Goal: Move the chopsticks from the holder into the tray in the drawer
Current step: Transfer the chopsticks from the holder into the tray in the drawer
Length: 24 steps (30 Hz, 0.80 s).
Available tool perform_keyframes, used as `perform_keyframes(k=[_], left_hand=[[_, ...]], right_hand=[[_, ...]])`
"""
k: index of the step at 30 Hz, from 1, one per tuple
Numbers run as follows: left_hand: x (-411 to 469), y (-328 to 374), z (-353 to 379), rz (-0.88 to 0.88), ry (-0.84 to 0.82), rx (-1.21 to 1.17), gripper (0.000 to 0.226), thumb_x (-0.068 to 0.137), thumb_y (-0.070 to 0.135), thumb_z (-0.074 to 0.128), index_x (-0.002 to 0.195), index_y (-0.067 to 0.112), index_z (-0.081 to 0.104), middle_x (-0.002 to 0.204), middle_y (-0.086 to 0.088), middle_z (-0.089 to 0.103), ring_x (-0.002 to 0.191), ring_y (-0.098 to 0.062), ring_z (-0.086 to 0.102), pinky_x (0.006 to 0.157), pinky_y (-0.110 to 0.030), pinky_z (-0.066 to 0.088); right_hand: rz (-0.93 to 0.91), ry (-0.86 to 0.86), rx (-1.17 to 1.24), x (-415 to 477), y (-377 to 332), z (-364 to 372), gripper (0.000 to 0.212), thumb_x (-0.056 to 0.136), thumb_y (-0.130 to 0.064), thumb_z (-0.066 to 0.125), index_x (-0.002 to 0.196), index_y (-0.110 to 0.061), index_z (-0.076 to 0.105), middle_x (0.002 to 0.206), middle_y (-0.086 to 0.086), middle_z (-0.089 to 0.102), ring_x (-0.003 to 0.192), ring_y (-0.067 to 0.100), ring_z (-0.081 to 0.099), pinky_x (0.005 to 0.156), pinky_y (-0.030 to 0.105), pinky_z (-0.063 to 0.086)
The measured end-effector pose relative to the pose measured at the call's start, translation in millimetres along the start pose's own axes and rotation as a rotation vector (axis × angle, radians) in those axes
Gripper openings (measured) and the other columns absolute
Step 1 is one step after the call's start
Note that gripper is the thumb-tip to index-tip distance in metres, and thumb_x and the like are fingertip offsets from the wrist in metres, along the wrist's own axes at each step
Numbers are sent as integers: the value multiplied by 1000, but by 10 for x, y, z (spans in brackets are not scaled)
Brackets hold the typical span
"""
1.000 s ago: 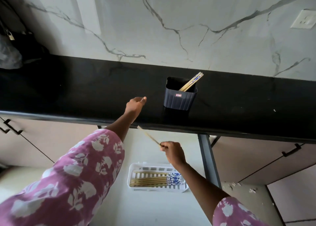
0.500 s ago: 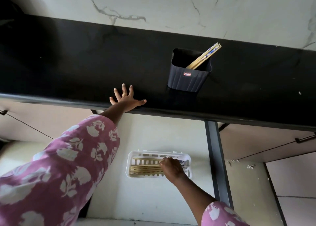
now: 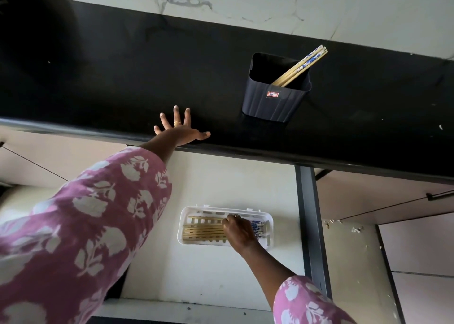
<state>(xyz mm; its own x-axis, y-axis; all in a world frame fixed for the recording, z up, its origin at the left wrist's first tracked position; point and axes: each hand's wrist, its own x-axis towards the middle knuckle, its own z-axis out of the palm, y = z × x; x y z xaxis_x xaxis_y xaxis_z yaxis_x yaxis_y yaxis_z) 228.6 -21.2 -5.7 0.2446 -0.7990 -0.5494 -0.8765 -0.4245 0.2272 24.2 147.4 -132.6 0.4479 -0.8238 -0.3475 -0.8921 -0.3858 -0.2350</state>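
Left hand: fingers spread, palm flat on the black table edge.
Right hand: down in the white tray, fingers curled over the chopsticks laid there; grip unclear.
Holder: on the table, a few chopsticks leaning inside.

A black desk runs below a white marble wall with grey veins. Under its right end are beige cabinet doors with a dark handle.

Few chopsticks lean in dark holder; others flat in white tray.
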Motion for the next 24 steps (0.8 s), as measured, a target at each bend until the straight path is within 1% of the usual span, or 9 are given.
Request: perform_keyframes(k=[1,3,6,10,13,17,20,22,24], left_hand=[[-7,0,1,1,1,-3,97,81,73,44,149,37,-13,156,7,-28,143,-36,-24,114,-59,-3],[-25,-4,-1,5,4,-6,96,81,73,44,149,36,-13,156,7,-28,143,-36,-24,114,-59,-4],[-55,2,-3,11,2,-3,96,81,73,43,150,36,-12,156,6,-27,143,-36,-24,114,-58,-4],[-73,-8,-12,7,-4,-11,96,81,74,43,150,36,-11,157,6,-25,143,-37,-23,114,-58,-3],[-75,-13,-14,15,-4,-18,96,81,73,44,150,36,-11,157,7,-25,143,-36,-23,114,-58,-3],[-88,-7,-22,15,-10,-24,96,81,73,44,150,36,-11,157,7,-25,143,-36,-23,114,-58,-4],[-91,5,-31,7,-12,-35,96,81,73,44,150,36,-10,157,7,-24,143,-36,-23,114,-57,-3],[-84,11,-42,0,-17,-28,96,81,73,44,150,36,-10,158,7,-23,144,-36,-22,114,-57,-3],[-70,12,-50,-6,-26,-21,96,81,73,44,150,36,-10,157,7,-23,144,-36,-22,114,-57,-2]], right_hand=[[3,42,11,5,17,-24,19,48,-8,80,60,-15,68,60,2,66,56,17,66,45,18,47],[-47,148,-18,6,34,-75,13,51,-10,69,57,-20,64,55,-4,61,51,10,61,42,14,42],[-233,366,-31,16,74,-257,23,60,-4,50,67,-16,68,60,-4,63,52,15,60,40,18,45],[-317,718,4,196,158,-745,19,71,2,58,79,-9,71,73,4,70,61,23,65,48,25,52],[-316,970,-27,367,273,-1321,21,80,-3,53,83,-7,73,78,7,73,66,25,69,54,26,55],[-242,1275,-50,617,504,-2085,16,76,6,63,83,-2,74,80,10,74,70,25,71,70,30,52],[-87,1330,5,833,683,-2528,15,75,4,62,83,-1,74,81,12,74,70,26,71,71,28,50],[-8,1297,81,931,762,-2780,17,75,4,59,83,1,73,81,16,74,71,30,71,67,31,53],[118,1249,172,996,845,-2993,19,79,3,57,88,2,73,87,20,73,78,34,69,69,33,53]])
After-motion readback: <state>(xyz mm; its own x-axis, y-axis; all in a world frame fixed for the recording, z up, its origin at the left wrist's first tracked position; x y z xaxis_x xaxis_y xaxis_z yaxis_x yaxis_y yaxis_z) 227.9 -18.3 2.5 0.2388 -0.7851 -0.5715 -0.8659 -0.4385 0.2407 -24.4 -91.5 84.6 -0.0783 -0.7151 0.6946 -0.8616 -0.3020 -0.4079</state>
